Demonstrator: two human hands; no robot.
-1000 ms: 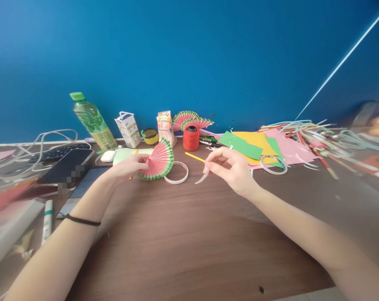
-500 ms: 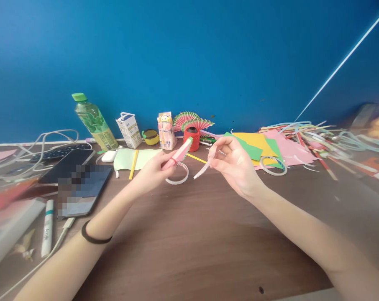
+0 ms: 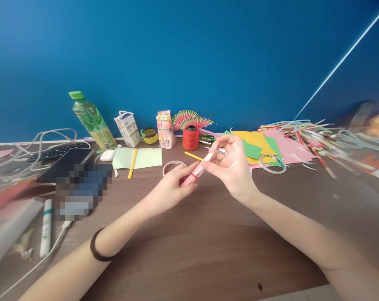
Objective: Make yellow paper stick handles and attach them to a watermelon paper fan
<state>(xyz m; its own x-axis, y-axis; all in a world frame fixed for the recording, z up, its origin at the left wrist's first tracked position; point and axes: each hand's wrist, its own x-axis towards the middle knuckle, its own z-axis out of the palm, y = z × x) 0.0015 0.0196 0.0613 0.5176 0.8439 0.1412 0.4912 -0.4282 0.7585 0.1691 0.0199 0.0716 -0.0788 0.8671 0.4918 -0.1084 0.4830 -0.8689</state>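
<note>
My left hand is closed around the lower end of a folded pink paper fan, its pleats pressed together and a red band tied across it. My right hand pinches a whitish strip, which looks like tape and lies along the fan's upper part. The right fingertips touch the fan's far end. Just behind the left hand, a roll of tape lies on the table, partly covered by that hand.
Along the blue wall stand a green-capped bottle, a milk carton, a decorated carton and a red pot with open paper fans. Coloured paper and another tape roll lie right; a tablet and marker left.
My left hand has moved right and slightly down with the folded fan, turning it. The whitish strip in my right hand, apart from the fan before, now lies against it.
</note>
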